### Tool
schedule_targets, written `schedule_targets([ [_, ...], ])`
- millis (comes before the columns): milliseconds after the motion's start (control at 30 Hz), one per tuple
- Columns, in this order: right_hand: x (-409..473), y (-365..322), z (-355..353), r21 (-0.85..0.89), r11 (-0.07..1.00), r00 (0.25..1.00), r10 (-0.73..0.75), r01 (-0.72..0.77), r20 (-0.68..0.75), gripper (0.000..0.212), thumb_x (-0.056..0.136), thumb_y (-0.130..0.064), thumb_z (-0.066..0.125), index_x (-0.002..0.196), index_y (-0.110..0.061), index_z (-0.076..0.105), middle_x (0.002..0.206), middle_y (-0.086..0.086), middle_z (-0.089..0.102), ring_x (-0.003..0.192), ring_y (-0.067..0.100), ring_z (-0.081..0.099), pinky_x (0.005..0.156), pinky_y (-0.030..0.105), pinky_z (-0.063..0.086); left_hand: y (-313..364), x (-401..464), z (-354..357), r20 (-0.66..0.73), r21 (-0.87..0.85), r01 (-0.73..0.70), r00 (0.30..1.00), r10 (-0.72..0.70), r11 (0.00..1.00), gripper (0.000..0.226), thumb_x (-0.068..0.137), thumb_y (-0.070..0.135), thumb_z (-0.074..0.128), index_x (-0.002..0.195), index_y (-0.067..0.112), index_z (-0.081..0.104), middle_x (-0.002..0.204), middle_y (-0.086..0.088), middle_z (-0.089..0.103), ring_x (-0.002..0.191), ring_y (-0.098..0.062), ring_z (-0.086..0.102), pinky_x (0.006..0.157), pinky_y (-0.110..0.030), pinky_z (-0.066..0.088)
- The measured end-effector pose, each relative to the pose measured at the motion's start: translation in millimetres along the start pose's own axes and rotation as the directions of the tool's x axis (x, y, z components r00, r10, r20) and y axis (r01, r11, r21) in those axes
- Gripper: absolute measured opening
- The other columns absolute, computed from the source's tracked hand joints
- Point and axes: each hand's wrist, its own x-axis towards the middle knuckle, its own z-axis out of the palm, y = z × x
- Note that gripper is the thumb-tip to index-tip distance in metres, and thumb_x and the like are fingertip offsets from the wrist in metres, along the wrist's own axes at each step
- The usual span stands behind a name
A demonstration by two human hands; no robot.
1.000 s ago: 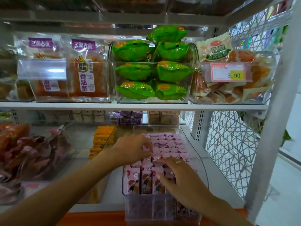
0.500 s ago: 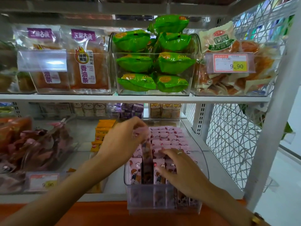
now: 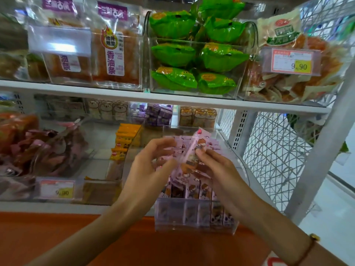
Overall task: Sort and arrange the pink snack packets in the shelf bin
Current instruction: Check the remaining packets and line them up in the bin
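Right now I am pinching a pink snack packet [image 3: 194, 150] between both hands: my left hand [image 3: 148, 169] is gripping its left side, my right hand [image 3: 217, 169] its right, directly above the clear bin [image 3: 196, 219] of packets.

The packets [image 3: 194, 191] are pink with cartoon figures in brown. Upper bags [image 3: 192, 52] are bright green with orange marks. A tag [image 3: 292, 61] is red-edged with a yellow price patch. The ledge [image 3: 115, 239] is orange; small boxes [image 3: 126, 135] are yellow.
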Motion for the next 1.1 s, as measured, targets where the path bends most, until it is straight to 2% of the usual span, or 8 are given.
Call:
schedule_targets([
  [100,2,1,-2,0.047,0.999,1.000,0.026,-0.026,0.001,0.033,0.090,-0.030,0.058,0.118,-0.014,0.062,0.107,0.005,0.072,0.105,0.018,0.066,0.098,0.036,0.048,-3,-8,7,0.054,0.147,-0.035,0.998,0.027,0.988,0.046,0.075,0.025,0.076,0.111,0.039,0.051,0.105,0.028,0.058,0.100,0.013,0.054,0.077,0.000,0.041],
  [267,0,2,2,0.026,1.000,0.999,-0.007,0.006,0.047,0.024,0.090,-0.030,0.057,0.108,-0.016,0.065,0.102,0.005,0.073,0.098,0.016,0.068,0.078,0.025,0.053,-4,-9,7,0.025,0.293,-0.121,0.993,0.119,0.948,0.045,0.075,0.027,0.078,0.107,0.042,0.051,0.106,0.026,0.059,0.099,0.008,0.055,0.079,-0.006,0.044],
  [333,0,2,1,0.031,0.999,0.999,-0.018,0.017,0.041,0.029,0.085,-0.031,0.060,0.110,-0.016,0.064,0.104,0.005,0.072,0.100,0.017,0.068,0.081,0.027,0.053,-4,-9,5,0.037,0.329,-0.141,0.990,0.136,0.934,0.041,0.078,0.030,0.075,0.108,0.046,0.051,0.108,0.028,0.058,0.101,0.009,0.054,0.079,-0.008,0.045],
  [533,-1,-8,-9,0.110,0.992,0.995,-0.071,0.064,0.064,0.028,0.079,-0.026,0.060,0.106,-0.022,0.068,0.102,-0.002,0.069,0.108,0.019,0.062,0.096,0.037,0.046,-9,-5,2,0.125,0.301,-0.077,0.991,0.040,0.950,0.044,0.092,0.030,0.057,0.134,0.038,0.048,0.113,0.035,0.054,0.107,0.015,0.051,0.090,-0.008,0.043],
  [700,-4,-12,-8,0.094,0.987,0.990,-0.122,0.129,-0.072,0.045,0.068,-0.028,0.069,0.110,-0.014,0.061,0.093,0.002,0.074,0.089,0.014,0.071,0.076,0.023,0.055,-6,-5,1,0.091,0.285,-0.154,0.987,0.133,0.946,0.045,0.089,0.035,0.062,0.130,0.046,0.049,0.122,0.031,0.056,0.112,0.012,0.050,0.092,-0.011,0.043],
  [800,-5,-13,-7,0.038,0.989,0.979,-0.139,0.146,-0.151,0.057,0.056,-0.039,0.074,0.105,-0.012,0.063,0.091,0.004,0.074,0.081,0.014,0.072,0.069,0.021,0.054,-3,-3,0,0.102,0.289,-0.188,0.981,0.165,0.939,0.050,0.080,0.034,0.072,0.123,0.049,0.052,0.113,0.032,0.060,0.100,0.010,0.057,0.080,-0.012,0.051],
  [933,-7,-19,-10,0.094,0.990,0.989,-0.091,0.103,-0.120,0.043,0.067,-0.033,0.070,0.105,-0.014,0.066,0.081,0.002,0.074,0.065,0.012,0.069,0.054,0.016,0.052,4,0,-1,0.234,-0.021,0.091,0.969,-0.084,0.996,0.040,0.077,0.032,0.066,0.116,0.039,0.059,0.098,0.021,0.070,0.083,-0.001,0.069,0.069,-0.014,0.054],
  [1100,-9,-21,-10,0.039,0.996,0.985,-0.070,0.077,-0.157,0.042,0.058,-0.040,0.074,0.090,-0.013,0.068,0.064,-0.006,0.069,0.053,0.004,0.060,0.049,0.013,0.047,8,3,-1,0.407,-0.173,0.439,0.847,-0.342,0.882,0.017,0.083,0.033,0.056,0.097,0.030,0.066,0.078,0.010,0.073,0.074,-0.006,0.070,0.062,-0.015,0.053],
])
